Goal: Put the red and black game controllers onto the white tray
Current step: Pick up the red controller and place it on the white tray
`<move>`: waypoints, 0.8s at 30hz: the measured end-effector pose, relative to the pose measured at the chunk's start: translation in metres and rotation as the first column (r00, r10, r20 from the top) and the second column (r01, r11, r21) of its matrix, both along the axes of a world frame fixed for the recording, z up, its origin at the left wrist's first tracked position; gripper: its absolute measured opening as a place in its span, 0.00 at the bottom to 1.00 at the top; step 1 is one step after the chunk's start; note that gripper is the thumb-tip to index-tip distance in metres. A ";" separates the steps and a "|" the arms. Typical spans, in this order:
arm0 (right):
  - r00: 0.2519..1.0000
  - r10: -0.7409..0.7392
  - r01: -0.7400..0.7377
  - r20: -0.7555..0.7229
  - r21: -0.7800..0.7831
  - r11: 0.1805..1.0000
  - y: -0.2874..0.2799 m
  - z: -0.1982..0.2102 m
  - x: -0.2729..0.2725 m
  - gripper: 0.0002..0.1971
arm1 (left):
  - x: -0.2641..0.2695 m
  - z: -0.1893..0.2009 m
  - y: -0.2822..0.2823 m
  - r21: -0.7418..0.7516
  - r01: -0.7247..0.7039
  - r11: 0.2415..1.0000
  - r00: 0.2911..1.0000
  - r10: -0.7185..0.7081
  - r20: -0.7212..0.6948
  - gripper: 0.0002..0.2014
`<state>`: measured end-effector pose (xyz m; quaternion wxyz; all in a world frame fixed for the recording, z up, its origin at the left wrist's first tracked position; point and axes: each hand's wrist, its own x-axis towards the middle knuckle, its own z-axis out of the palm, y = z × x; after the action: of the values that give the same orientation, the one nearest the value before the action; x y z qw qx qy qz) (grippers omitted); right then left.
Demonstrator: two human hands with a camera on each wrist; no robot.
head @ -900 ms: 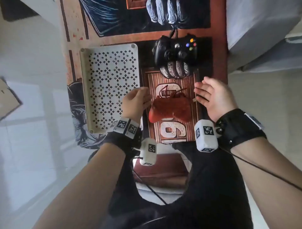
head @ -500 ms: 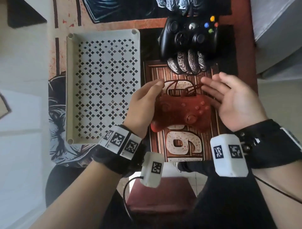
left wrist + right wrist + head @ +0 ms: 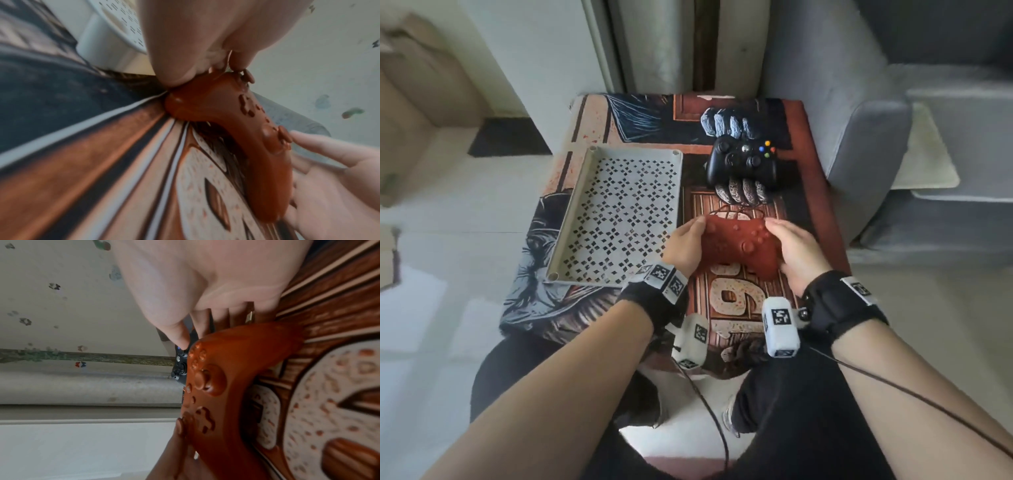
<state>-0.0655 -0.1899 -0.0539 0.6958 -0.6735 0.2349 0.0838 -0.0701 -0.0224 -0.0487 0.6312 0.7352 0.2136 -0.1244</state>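
The red controller [image 3: 739,245] lies on the printed mat near the table's front, its cable bunched behind it. My left hand [image 3: 685,245] grips its left handle and my right hand [image 3: 796,250] grips its right handle. In the left wrist view the red controller [image 3: 242,129] is tilted off the mat between both hands. In the right wrist view the fingers curl behind the red controller [image 3: 222,394]. The black controller [image 3: 743,162] sits farther back on the mat, untouched. The white perforated tray [image 3: 571,219] stands to the left with nothing on it.
A grey sofa arm [image 3: 866,147] borders the table's right side. A wall and door frame [image 3: 661,44] stand behind the table. Wrist cables hang over my black-trousered knees [image 3: 774,411] at the front edge. Pale floor [image 3: 431,274] lies to the left.
Both hands have closed in from either side and now grip the red controller's handles. The head view has pulled back and tilted up, showing the whole table.
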 end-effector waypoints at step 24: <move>0.994 -0.099 0.093 0.051 0.110 0.990 0.032 0.040 0.000 0.15 | 0.012 0.052 0.019 -0.010 -0.073 0.997 0.996 0.073 0.041 0.18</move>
<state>-0.0652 -0.1581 -0.0140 0.7407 -0.6250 0.2425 0.0441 -0.0583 -0.0035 0.0038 0.6427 0.7266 0.2268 -0.0869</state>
